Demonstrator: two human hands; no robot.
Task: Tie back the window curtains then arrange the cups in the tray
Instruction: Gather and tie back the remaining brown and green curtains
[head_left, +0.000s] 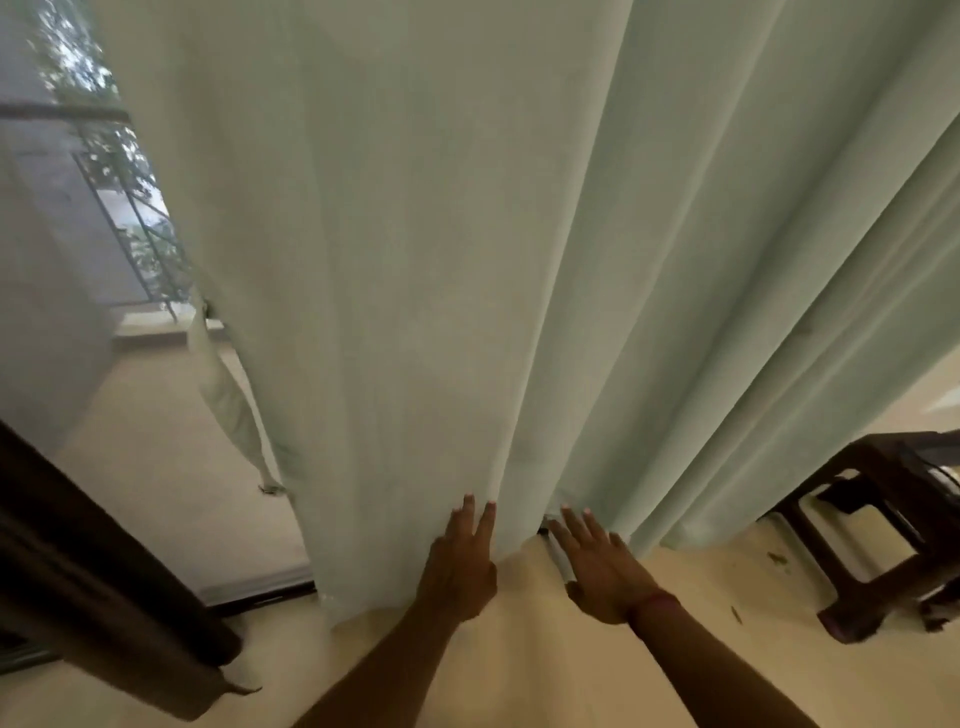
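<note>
Two bare forearms reach forward from the bottom edge over the cream floor (545, 675). The left hand (460, 569) is released, its straight fingers laid flat against the bottom hem of the pale green curtain (441, 260), gripping nothing. The right hand (597, 569), with a red band (655, 606) on its wrist, is spread just beside it, fingers straight, the tips at the hem where a fold falls. It is unclear whether they touch the cloth.

The curtain hangs in long pleats over most of the view, its lower edge at the floor right in front of the person. To the right, near the hem, stands a dark wooden stool (878, 525). At lower left hangs a dark brown drape (104, 571). Beyond the curtain's left edge a pale strip of cloth (228, 405) dangles, and behind it is a window with a metal grille (140, 218) and foliage outside.
</note>
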